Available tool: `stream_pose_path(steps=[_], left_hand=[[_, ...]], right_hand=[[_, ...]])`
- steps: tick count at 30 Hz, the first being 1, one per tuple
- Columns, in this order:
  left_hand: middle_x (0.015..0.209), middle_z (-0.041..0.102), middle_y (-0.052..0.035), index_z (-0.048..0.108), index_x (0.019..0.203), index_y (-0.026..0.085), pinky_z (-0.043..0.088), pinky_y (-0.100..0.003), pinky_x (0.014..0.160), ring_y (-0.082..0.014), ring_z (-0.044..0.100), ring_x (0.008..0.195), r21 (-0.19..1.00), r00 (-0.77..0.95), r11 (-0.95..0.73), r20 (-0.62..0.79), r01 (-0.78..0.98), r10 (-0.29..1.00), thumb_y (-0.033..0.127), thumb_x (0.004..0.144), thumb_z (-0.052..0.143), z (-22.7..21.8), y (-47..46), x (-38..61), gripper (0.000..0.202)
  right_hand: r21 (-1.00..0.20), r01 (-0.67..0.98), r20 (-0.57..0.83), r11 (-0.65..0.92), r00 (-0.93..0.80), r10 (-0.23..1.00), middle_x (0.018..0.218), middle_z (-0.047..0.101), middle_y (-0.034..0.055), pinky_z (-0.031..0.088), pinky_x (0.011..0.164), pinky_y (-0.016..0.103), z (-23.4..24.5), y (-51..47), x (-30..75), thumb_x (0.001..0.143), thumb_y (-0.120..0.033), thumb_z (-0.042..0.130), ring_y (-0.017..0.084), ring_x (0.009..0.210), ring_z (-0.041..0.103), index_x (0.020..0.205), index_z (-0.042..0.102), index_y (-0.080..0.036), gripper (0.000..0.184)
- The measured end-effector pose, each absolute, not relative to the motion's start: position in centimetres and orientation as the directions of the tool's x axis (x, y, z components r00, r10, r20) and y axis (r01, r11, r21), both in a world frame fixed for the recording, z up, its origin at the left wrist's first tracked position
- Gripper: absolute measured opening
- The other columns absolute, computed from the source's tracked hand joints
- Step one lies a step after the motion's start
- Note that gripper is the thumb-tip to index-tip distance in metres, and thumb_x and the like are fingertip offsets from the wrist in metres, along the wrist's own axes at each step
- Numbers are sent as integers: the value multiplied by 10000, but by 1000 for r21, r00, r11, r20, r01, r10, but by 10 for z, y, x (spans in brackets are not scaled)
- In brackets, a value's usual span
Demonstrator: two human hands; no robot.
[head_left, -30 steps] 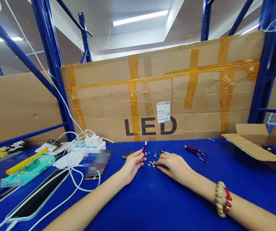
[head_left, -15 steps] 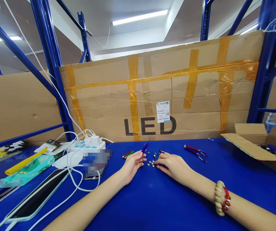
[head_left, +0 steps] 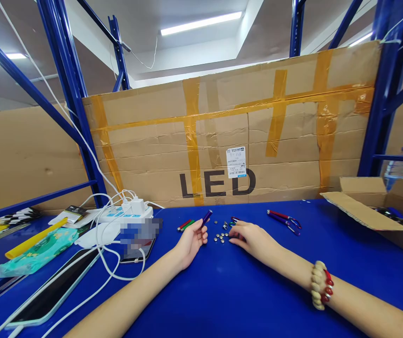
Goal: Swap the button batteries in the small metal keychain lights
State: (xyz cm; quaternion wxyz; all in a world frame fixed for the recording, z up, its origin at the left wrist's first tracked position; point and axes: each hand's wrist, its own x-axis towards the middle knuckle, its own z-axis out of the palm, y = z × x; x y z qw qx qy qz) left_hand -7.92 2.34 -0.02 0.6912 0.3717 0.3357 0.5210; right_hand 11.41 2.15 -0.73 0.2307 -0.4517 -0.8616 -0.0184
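Observation:
My left hand [head_left: 192, 241] has its fingers closed around a slim purple metal tube [head_left: 207, 216], which points up and away to the right. Several small round silver button cells [head_left: 222, 236] lie on the blue table between my hands. My right hand [head_left: 245, 234] is low over the table just right of them, with thumb and fingertips curled together. Whatever is between those fingertips is too small to make out. Small silver metal parts [head_left: 225, 225] lie behind the cells. Partly hidden behind my right fingers is a carabiner clip [head_left: 234, 219].
Red and green tubes [head_left: 186, 225] lie beyond my left hand. Red and purple keychain lights with carabiners [head_left: 284, 220] rest to the right. An open cardboard box [head_left: 373, 216] stands far right. At left are a power strip [head_left: 127, 212], white cables and a phone [head_left: 53, 286].
My right hand has drawn slightly away from the button cells, to the right. The purple tube in my left hand has tilted a little more to the right. The view has shifted slightly.

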Motion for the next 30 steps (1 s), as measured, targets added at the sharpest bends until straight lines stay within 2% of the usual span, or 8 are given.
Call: stream_pose_path(steps=[2, 7, 12, 19, 22, 24, 26, 30], left_hand=[[551, 382, 25, 522, 763, 120, 296, -203, 482, -81, 356, 455, 857, 231, 195, -92, -476, 969, 224, 882, 362, 0, 23, -80, 225], [529, 315, 28, 474, 634, 131, 266, -206, 463, -83, 300, 439, 865, 259, 199, -83, -461, 962, 220, 864, 284, 3, 20, -79, 312], [552, 319, 18, 413, 537, 146, 267, -216, 477, -86, 290, 467, 895, 300, 159, -29, -417, 953, 226, 835, 320, 4, 16, -79, 322], [575, 312, 33, 341, 555, 179, 249, -221, 504, -94, 284, 502, 970, 359, 47, 42, -237, 932, 469, 819, 434, 2, 13, -77, 403], [563, 338, 26, 353, 543, 179, 239, -233, 515, -99, 299, 507, 996, 352, -14, 46, -91, 935, 571, 792, 434, 3, 11, -75, 472], [556, 351, 22, 365, 536, 177, 239, -238, 521, -102, 309, 512, 998, 348, -52, 56, -21, 936, 611, 769, 438, 3, 10, -73, 498], [554, 356, 24, 377, 537, 175, 239, -241, 524, -103, 310, 516, 997, 351, -83, 75, 5, 933, 615, 749, 465, 2, 10, -73, 496], [564, 376, 24, 416, 564, 169, 230, -241, 522, -108, 312, 534, 993, 362, -119, 113, -6, 925, 581, 726, 517, -1, 11, -72, 454]], right_hand=[[-261, 772, 413, 580, -454, 790, 770, 665, 42, 478, 608, 253, -9, 25, 115, 768, -183, 595, 156, 660, 621, 787, 647, -181, 56], [-417, 727, 361, 546, -419, 833, 734, 688, 24, 483, 615, 233, -8, 27, 117, 723, -141, 619, 141, 655, 633, 760, 654, -177, 63], [-434, 748, 336, 501, -382, 861, 736, 691, 1, 460, 573, 226, -9, 28, 119, 719, -194, 628, 135, 639, 622, 775, 667, -202, 69], [-323, 818, 363, 477, -358, 860, 733, 698, 6, 429, 554, 248, 0, 18, 115, 719, -285, 656, 169, 670, 623, 717, 672, -219, 68], [-349, 747, 477, 566, -379, 793, 755, 693, 8, 433, 578, 254, 4, 14, 110, 765, -307, 606, 157, 670, 610, 757, 680, -227, 109], [-411, 647, 585, 642, -353, 730, 788, 688, 17, 437, 596, 254, 6, 11, 106, 805, -312, 547, 147, 683, 601, 818, 681, -223, 162], [-522, 523, 627, 674, -300, 719, 793, 684, 26, 440, 585, 247, 8, 8, 101, 816, -338, 517, 140, 678, 594, 847, 680, -208, 211], [-783, 268, 508, 562, -246, 825, 696, 661, 24, 420, 482, 222, 10, 2, 92, 766, -434, 544, 112, 554, 549, 813, 676, -164, 304]])
